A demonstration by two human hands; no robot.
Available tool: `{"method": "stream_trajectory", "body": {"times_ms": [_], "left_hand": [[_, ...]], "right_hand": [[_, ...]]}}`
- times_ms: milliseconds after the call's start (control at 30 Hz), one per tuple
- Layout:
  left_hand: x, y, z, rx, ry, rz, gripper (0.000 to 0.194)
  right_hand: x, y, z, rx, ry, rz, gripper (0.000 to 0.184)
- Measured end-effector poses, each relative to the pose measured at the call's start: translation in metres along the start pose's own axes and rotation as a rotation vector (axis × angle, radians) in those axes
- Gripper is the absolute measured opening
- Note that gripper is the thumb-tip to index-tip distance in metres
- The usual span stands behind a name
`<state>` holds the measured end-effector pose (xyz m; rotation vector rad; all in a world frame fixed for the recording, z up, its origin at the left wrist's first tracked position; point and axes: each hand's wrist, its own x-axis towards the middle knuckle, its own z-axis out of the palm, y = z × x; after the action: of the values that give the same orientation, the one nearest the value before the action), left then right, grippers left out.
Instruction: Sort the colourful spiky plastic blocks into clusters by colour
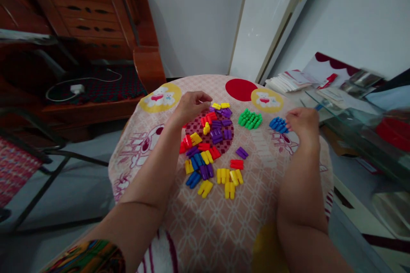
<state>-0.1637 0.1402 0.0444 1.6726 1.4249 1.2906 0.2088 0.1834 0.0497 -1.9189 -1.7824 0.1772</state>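
- The blue pieces (278, 125) lie in a compact group on the right part of the round table (192, 239), just beside the right hand's fingertips.
- The right hand (303, 120) has its fingers curled inward, nearly closed; whether they grip a piece cannot be told.
- The green pieces (250, 119) form another tight group, left of the blue group and apart from it.
- Farther left, purple pieces (216, 135), red pieces (204, 146) and yellow pieces (206, 157) lie loosely mixed, with a few dark blue pieces (196, 161) among them.
- The left hand (193, 106) reaches over the far left side of this mix. Its fingers are loosely bent, with a small gap to the thumb; no piece shows in them, and contact with the pieces near the fingertips cannot be told.
- Nearer the person, 1 purple piece (241, 152) and 1 red piece (236, 164) lie apart from the mix, with several yellow pieces just below.
- The table's patterned cloth shows bears in yellow circles and a plain red oval (241, 89) beyond the green group.
- To the right stands a glass shelf (361, 136), with stacked papers (293, 80) near its far end.
- A tall white cabinet-like unit (267, 13) stands behind the table.
- At left, a wooden bench (149, 62) bears a white plug (77, 89) and cable.
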Motion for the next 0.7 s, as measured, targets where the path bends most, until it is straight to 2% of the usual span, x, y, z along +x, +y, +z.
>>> {"method": "stream_trajectory", "body": {"times_ms": [67, 100, 167, 233, 300, 400, 533, 700], "left_hand": [[0.000, 0.003, -0.012, -0.067, 0.096, -0.020, 0.019], [-0.001, 0.004, -0.018, -0.098, 0.149, -0.023, 0.017], [-0.002, 0.008, -0.030, -0.149, 0.255, -0.013, 0.015], [-0.004, 0.012, -0.040, -0.186, 0.338, 0.007, 0.014], [-0.007, 0.014, -0.047, -0.215, 0.393, 0.023, 0.015], [-0.009, 0.014, -0.052, -0.239, 0.425, 0.022, 0.017], [-0.008, 0.013, -0.052, -0.240, 0.423, 0.001, 0.020], [-0.008, 0.014, -0.051, -0.241, 0.425, -0.001, 0.019]], "right_hand": [[-0.012, -0.034, 0.000, 0.262, -0.129, -0.047, 0.026], [-0.021, -0.053, 0.003, 0.327, -0.215, -0.116, 0.021], [-0.045, -0.091, 0.012, 0.407, -0.413, -0.345, 0.018], [-0.074, -0.125, 0.027, 0.399, -0.568, -0.587, 0.016], [-0.105, -0.151, 0.044, 0.295, -0.692, -0.840, 0.023], [-0.142, -0.170, 0.068, 0.089, -0.730, -1.084, 0.032], [-0.161, -0.176, 0.084, -0.096, -0.696, -1.132, 0.018], [-0.136, -0.168, 0.084, -0.013, -0.687, -0.995, 0.016]]}}
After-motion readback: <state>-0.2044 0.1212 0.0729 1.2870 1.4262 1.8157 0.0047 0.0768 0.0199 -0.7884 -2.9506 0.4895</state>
